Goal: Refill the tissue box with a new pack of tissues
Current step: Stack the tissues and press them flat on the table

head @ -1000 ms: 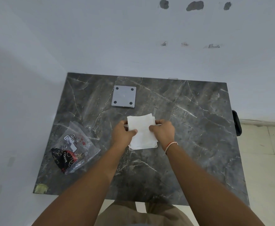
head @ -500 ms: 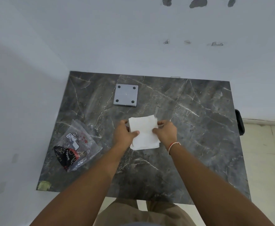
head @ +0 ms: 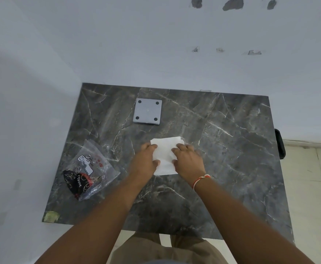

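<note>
A stack of white tissues [head: 165, 149] lies at the middle of the dark marble table [head: 232, 149]. My left hand [head: 145, 162] presses on its left side, thumb on top. My right hand [head: 187, 160] lies flat over its right side, fingers spread on the top sheet. Whatever is under the stack is hidden by the tissues and my hands. A grey square plate [head: 147, 113] with a dark dot at each corner lies flat farther back on the table. An opened clear plastic wrapper [head: 87, 168] with black and red print lies at the left.
White walls stand close behind and left of the table. A black object [head: 279, 141] sticks out past the table's right edge. A bit of yellowish tape [head: 51, 216] sits on the near left corner. Tiled floor lies to the right.
Both hands have shifted from gripping the stack's edges to lying over its top. The stack has sunk lower, and the white rim seen under it earlier is hidden.
</note>
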